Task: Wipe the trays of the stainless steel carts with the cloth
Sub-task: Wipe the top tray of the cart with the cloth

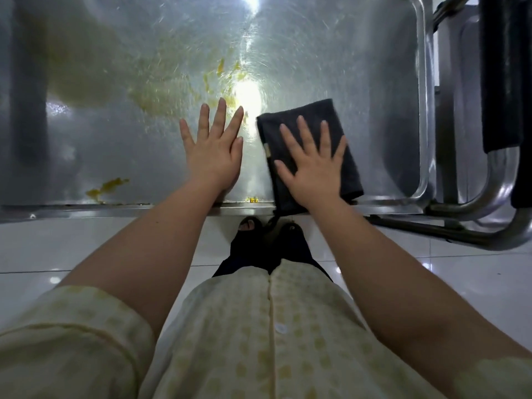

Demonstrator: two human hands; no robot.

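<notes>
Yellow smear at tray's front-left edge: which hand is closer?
Left: the left hand lies on the tray right of the smear; the right hand presses the cloth farther right.

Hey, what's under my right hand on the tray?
A folded dark cloth lies under the right hand, flat on the tray, its near end over the front rim. The tray surface beneath the cloth is hidden.

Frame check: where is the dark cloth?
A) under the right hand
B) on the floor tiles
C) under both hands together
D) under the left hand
A: the right hand lies flat with spread fingers on the folded dark cloth on the tray, while the left hand rests on bare steel beside it.
</notes>
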